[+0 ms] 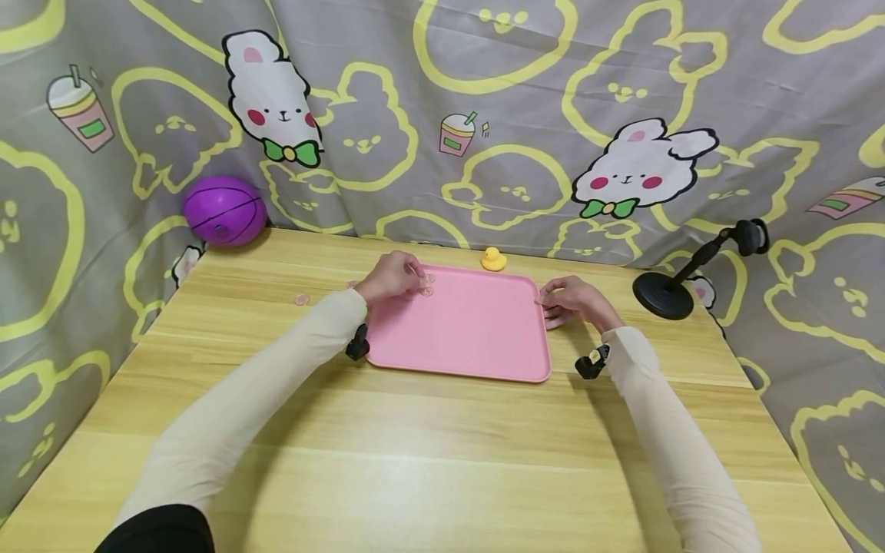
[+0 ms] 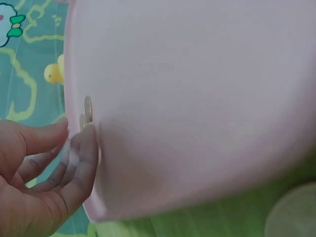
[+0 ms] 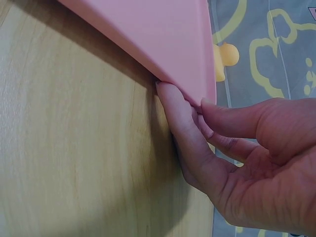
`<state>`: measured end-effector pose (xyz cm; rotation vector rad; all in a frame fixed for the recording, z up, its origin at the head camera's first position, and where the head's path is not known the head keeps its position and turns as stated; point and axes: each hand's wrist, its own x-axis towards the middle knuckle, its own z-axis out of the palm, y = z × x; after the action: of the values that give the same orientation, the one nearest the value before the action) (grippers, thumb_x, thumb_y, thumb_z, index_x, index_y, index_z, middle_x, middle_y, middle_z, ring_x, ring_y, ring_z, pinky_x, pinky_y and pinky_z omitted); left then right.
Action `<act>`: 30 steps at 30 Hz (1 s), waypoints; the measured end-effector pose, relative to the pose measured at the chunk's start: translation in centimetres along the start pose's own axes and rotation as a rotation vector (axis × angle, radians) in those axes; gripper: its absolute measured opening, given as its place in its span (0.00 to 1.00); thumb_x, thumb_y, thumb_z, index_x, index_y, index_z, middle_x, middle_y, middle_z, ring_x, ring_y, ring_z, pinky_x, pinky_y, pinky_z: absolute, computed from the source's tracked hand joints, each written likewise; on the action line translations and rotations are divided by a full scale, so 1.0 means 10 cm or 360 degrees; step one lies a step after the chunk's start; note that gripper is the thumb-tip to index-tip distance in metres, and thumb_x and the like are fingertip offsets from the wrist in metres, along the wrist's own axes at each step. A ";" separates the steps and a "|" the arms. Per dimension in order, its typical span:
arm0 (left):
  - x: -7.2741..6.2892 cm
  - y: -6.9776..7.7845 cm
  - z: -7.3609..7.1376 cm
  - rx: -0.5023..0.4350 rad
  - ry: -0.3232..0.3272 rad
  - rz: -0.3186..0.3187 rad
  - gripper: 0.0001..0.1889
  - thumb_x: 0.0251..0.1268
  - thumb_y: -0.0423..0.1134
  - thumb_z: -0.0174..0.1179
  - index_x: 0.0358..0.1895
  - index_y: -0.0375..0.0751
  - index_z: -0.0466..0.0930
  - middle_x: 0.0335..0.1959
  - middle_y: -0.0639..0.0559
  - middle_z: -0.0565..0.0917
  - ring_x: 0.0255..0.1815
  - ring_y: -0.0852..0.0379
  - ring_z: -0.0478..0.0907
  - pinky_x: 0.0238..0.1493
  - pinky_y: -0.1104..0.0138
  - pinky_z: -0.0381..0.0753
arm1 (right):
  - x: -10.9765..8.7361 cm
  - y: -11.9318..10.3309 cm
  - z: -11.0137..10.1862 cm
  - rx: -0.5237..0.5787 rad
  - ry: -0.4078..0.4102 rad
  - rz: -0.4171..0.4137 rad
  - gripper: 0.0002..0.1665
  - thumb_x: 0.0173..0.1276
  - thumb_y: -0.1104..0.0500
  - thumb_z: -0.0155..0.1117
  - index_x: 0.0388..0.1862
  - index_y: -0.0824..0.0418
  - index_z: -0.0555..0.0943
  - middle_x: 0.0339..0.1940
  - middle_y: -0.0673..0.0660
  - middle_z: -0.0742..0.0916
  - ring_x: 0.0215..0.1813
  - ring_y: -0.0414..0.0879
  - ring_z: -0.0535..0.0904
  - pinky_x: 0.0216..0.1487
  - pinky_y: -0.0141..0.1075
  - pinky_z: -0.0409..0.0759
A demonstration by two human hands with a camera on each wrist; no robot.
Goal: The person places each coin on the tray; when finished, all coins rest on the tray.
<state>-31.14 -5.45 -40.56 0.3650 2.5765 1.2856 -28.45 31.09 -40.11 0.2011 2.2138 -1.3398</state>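
A pink tray (image 1: pixel 470 330) lies on the table. Over its back left corner is my left hand (image 1: pixel 394 276), its thumb and fingers apart in the left wrist view. Just beyond the fingertips, small clear round discs (image 1: pixel 427 291) are on the tray; in the left wrist view one disc (image 2: pixel 88 108) appears edge-on by the fingertip. My right hand (image 1: pixel 574 299) grips the tray's right edge near the back corner, thumb (image 3: pixel 232 118) on the rim and fingers (image 3: pixel 182 118) along the outside and underneath.
Left of the tray, more clear discs (image 1: pixel 302 299) lie on the wooden table (image 1: pixel 415 461). A yellow rubber duck (image 1: pixel 493 259) sits behind the tray. At the back are a purple ball (image 1: pixel 224 211), left, and a black stand (image 1: pixel 664 296), right. A patterned curtain (image 1: pixel 512 100) hangs behind.
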 end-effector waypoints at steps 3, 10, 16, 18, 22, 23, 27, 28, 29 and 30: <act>-0.02 -0.02 -0.06 0.0008 0.0017 0.0058 0.08 0.69 0.27 0.62 0.47 0.27 0.85 0.36 0.39 0.85 0.36 0.43 0.85 0.32 0.66 0.86 | 0.01 0.00 0.00 -0.0008 0.0002 -0.0005 0.16 0.82 0.65 0.54 0.60 0.76 0.70 0.28 0.52 0.88 0.31 0.41 0.87 0.42 0.40 0.91; -0.09 -0.06 -0.31 0.0077 0.0110 0.0167 0.09 0.73 0.29 0.60 0.49 0.30 0.85 0.44 0.35 0.85 0.38 0.39 0.85 0.36 0.60 0.88 | 0.01 0.00 0.01 -0.0054 0.0016 -0.0013 0.18 0.82 0.64 0.56 0.63 0.76 0.70 0.30 0.53 0.88 0.32 0.40 0.87 0.42 0.39 0.91; -0.20 -0.15 -0.58 0.0124 0.0193 0.0184 0.09 0.76 0.33 0.60 0.50 0.30 0.84 0.48 0.34 0.84 0.48 0.39 0.82 0.49 0.57 0.83 | 0.00 0.00 0.01 -0.0112 0.0054 -0.0011 0.21 0.82 0.64 0.56 0.65 0.76 0.71 0.32 0.54 0.88 0.32 0.40 0.88 0.42 0.39 0.91; -0.23 -0.20 -0.66 0.0136 0.0205 0.0172 0.10 0.76 0.35 0.60 0.51 0.31 0.84 0.49 0.34 0.84 0.51 0.41 0.81 0.52 0.58 0.80 | 0.00 0.00 0.01 -0.0127 0.0061 -0.0006 0.21 0.82 0.64 0.56 0.66 0.76 0.71 0.32 0.54 0.88 0.32 0.40 0.88 0.41 0.39 0.91; -0.31 -0.31 -0.81 0.0138 0.0199 0.0161 0.12 0.77 0.36 0.60 0.53 0.30 0.83 0.51 0.32 0.84 0.55 0.39 0.80 0.55 0.53 0.80 | 0.00 0.00 0.01 -0.0132 0.0061 -0.0003 0.21 0.82 0.64 0.57 0.66 0.76 0.71 0.33 0.54 0.89 0.32 0.40 0.88 0.41 0.39 0.91; -0.33 -0.34 -0.84 0.0143 0.0194 0.0163 0.12 0.77 0.36 0.60 0.53 0.30 0.83 0.52 0.32 0.84 0.55 0.38 0.79 0.55 0.54 0.79 | -0.01 0.00 0.01 -0.0133 0.0059 -0.0005 0.20 0.82 0.64 0.56 0.65 0.76 0.71 0.33 0.54 0.89 0.32 0.40 0.88 0.41 0.39 0.91; -0.37 -0.43 -0.94 0.0164 0.0191 0.0118 0.12 0.77 0.36 0.60 0.54 0.30 0.82 0.53 0.31 0.84 0.56 0.39 0.78 0.52 0.58 0.77 | 0.00 0.01 0.01 -0.0116 0.0043 -0.0003 0.18 0.82 0.65 0.56 0.63 0.76 0.72 0.34 0.55 0.89 0.33 0.41 0.88 0.42 0.39 0.91; -0.37 -0.46 -0.95 0.0167 0.0191 0.0099 0.12 0.76 0.36 0.61 0.54 0.30 0.82 0.53 0.31 0.84 0.56 0.39 0.78 0.50 0.60 0.77 | 0.00 0.01 0.01 -0.0119 0.0042 -0.0002 0.18 0.82 0.65 0.55 0.63 0.76 0.72 0.34 0.55 0.89 0.33 0.41 0.88 0.42 0.39 0.91; -0.38 -0.49 -0.96 0.0173 0.0190 0.0083 0.12 0.76 0.36 0.61 0.54 0.31 0.82 0.53 0.32 0.84 0.55 0.40 0.78 0.49 0.61 0.76 | 0.00 0.01 0.01 -0.0121 0.0045 0.0001 0.18 0.82 0.64 0.55 0.63 0.76 0.72 0.34 0.54 0.89 0.32 0.41 0.88 0.42 0.39 0.91; -0.38 -0.52 -0.97 0.0179 0.0189 0.0073 0.12 0.76 0.36 0.61 0.54 0.31 0.83 0.52 0.32 0.84 0.55 0.40 0.79 0.48 0.62 0.76 | 0.01 0.01 0.01 -0.0123 0.0047 0.0003 0.18 0.82 0.64 0.56 0.63 0.76 0.72 0.33 0.54 0.89 0.32 0.41 0.88 0.42 0.39 0.91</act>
<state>-31.30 -16.91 -38.66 0.3811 2.7629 1.2151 -28.42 31.05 -40.28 0.1954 2.2849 -1.2551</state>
